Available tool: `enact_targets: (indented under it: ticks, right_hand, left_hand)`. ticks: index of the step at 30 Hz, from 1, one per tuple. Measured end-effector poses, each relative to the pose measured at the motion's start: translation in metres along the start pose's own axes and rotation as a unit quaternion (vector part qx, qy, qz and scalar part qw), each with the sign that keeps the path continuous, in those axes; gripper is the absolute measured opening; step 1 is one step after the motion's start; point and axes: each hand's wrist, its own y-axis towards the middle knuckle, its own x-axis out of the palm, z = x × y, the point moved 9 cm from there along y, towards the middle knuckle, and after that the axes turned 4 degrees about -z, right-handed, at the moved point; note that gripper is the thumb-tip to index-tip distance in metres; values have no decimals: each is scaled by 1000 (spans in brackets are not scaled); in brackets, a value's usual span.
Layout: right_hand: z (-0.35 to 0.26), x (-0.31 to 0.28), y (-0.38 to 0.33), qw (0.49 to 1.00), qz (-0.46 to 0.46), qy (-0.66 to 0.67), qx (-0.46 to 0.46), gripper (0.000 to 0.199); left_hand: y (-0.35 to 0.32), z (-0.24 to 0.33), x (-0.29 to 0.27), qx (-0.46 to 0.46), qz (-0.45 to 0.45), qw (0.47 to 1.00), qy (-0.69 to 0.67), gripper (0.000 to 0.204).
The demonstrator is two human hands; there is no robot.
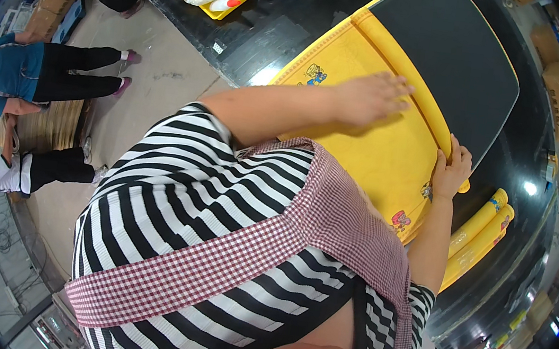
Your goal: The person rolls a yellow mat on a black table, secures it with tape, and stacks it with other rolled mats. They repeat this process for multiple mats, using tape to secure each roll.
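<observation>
Over yellow sheet (348, 151): left hand (373, 101) spread; right hand (452, 171) clasping roll (403, 65).

The person wears a ribbed-looking knit top (170, 213) in horizontal black and white stripes, its scooped neckline edged with a broad black band (307, 321). The left sleeve (151, 141) and the right sleeve (421, 309) carry the same stripes and are short, leaving the forearms bare. Over the top goes an apron (359, 209) in small maroon-and-white checks, with a wide shoulder strap (191, 268) of matching cloth.
</observation>
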Motion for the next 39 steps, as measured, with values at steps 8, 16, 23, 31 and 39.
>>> enact_targets:
  ticks: [8, 16, 23, 31, 39]
  right_hand:
    - [17, 8, -3, 993, -47, 89, 59, 41]
    - [41, 12, 59, 989, -14, -142, 33, 34]
    - [26, 37, 54, 988, -16, -75, 134, 39]
    - [13, 63, 40, 998, 6, -9, 62, 53]
    - [30, 65, 61, 992, -10, 28, 123, 58]
  left_hand:
    - [71, -11, 43, -143, -20, 988, 48, 79]
    - [136, -47, 30, -224, -96, 970, -6, 83]
    - [198, -74, 57, -226, -107, 967, -43, 85]
    - [108, -72, 41, -74, -34, 997, 13, 60]
    - [79, -105, 4, -155, -109, 982, 27, 71]
